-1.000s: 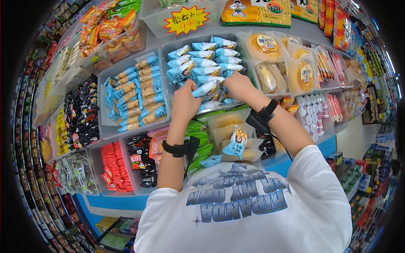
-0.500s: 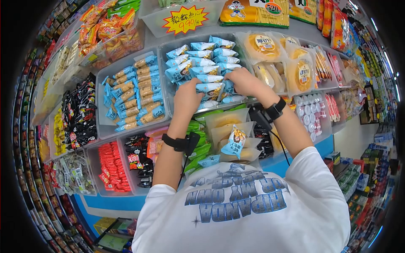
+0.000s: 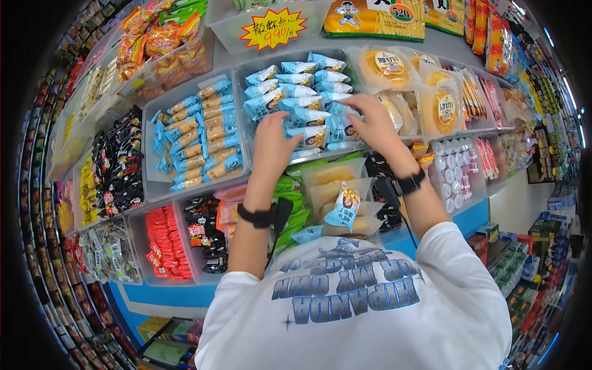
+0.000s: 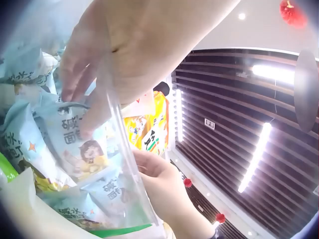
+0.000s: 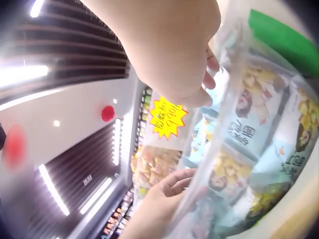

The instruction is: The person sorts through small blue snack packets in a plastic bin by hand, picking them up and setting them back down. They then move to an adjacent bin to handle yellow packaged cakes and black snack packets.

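Light-blue bread packets [image 3: 299,91], printed with a cartoon figure, stand in rows in a clear plastic bin [image 3: 243,126]. My left hand [image 3: 275,140] is at the left end of a front packet [image 3: 310,134], fingers and thumb spread. In the left wrist view its thumb and fingertips overlap the top of a packet [image 4: 89,154], seen through the bin wall. On the bin's right side, my right hand [image 3: 375,128] hovers over the packets with fingers loosely bent and apart. The right wrist view shows its fingertips [image 5: 212,79] just above the bin's rim.
To the left is a bin of tan rolls in blue-ended wrappers [image 3: 216,129]. Round bagged cakes [image 3: 387,66] stand on the right. Nearer my body are green packets [image 3: 293,213] and a loose blue packet [image 3: 343,208]. A yellow price sign [image 3: 273,29] hangs behind.
The front packet, raised between both hands at first, now sits lower among the others. My right hand has drawn back to the right and lifted off; the left has shifted slightly.
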`<state>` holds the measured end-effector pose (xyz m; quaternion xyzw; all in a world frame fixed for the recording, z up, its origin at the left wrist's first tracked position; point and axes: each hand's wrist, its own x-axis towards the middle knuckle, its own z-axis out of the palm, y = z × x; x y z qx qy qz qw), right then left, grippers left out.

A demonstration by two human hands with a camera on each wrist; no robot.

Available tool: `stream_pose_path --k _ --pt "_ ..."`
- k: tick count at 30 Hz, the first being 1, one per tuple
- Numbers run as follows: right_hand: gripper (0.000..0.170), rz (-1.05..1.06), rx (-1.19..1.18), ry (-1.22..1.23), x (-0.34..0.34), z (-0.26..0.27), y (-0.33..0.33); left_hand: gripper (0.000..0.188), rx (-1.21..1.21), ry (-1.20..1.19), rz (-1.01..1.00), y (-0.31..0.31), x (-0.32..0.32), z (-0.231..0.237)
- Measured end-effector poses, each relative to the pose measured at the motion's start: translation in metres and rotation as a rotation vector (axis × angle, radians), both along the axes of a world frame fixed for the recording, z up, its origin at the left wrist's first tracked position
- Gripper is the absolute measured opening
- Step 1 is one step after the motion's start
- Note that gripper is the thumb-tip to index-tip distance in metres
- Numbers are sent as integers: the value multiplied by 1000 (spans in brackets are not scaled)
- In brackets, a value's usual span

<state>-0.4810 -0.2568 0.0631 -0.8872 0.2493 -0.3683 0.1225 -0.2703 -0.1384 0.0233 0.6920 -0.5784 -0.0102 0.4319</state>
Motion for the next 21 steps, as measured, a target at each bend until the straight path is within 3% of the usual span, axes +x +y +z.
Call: stream_pose_path --k 2,5,6,7,9,11,13,15,18,21 --pt "14 -74 493 -32 -25 24 27 38 -43 42 -46 23 -9 38" --pt "21 314 776 418 -57 43 64 40 453 265 -353 77 -18 65" --pt "23 476 626 432 -62 23 73 41 638 313 -486 95 -20 65" --pt "30 509 561 456 -64 9 86 41 652 184 -549 116 -23 52" --pt "38 335 312 603 -70 -21 113 42 659 55 -610 141 -33 21" --pt "40 308 440 558 -71 -37 115 48 994 -35 -626 153 -42 1" --pt "43 287 584 503 -67 -39 116 49 970 52 -636 162 -36 -25" --pt "45 268 697 627 -65 -27 111 51 954 141 -663 168 -26 -25" --pt "43 301 651 639 -74 -39 106 47 967 396 -555 160 -15 -7" --pt "41 318 683 631 -76 -39 105 48 864 395 -534 167 -5 -25"
